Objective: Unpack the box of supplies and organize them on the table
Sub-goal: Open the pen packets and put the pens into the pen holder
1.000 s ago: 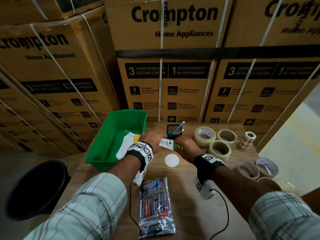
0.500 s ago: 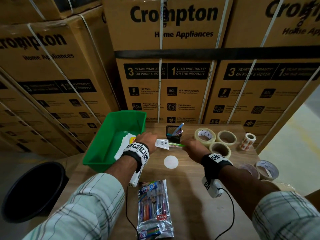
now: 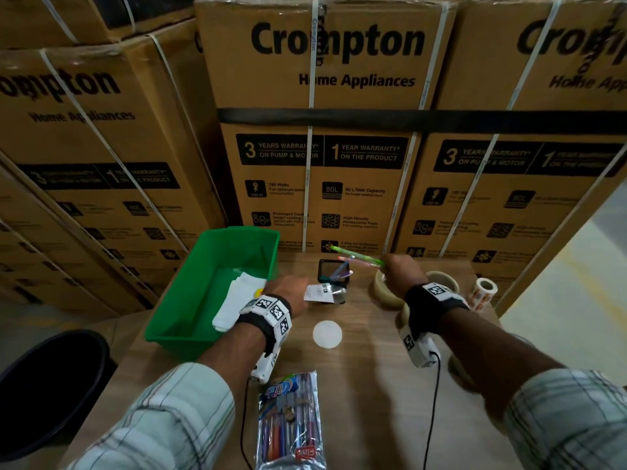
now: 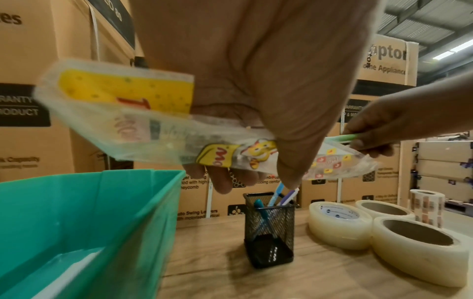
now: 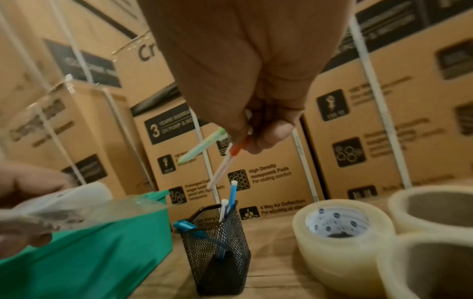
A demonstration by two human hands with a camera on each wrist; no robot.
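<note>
Stacked cartons (image 3: 325,130) printed "Crompton Home Appliances" wall in the far side of a wooden table (image 3: 366,385). A dark bin (image 3: 51,385) stands on the floor at 8 o'clock of the table.

On the table, a green tub (image 3: 190,300) sits at 10 o'clock with white paper (image 3: 237,300) lying inside. Tape rolls (image 4: 340,226) cluster at 2 o'clock, touching one another, with a small printed roll (image 3: 483,293) at their far right. A pack of pens (image 3: 291,422) lies at 6 o'clock, near the table's front edge. A black mesh cup (image 3: 334,276) stands at 12 o'clock between tub and tape, holding a few pens upright or leaning. A white disc (image 3: 327,334) lies flat near the middle.

Both forearms reach forward from checked sleeves, each wrist strapped with a marked band. The left hand (image 3: 288,293) hovers beside the tub's right wall, palm down, fingers and thumb pinching a clear printed wrapper (image 4: 204,137), which hangs above the table just left of the cup. The right hand (image 3: 400,269) is raised above the tape rolls at 1 o'clock, fingers curled round two pens, a green pen (image 5: 202,147) and an orange-and-white pen (image 5: 227,161), whose free ends point left toward the space over the cup.
</note>
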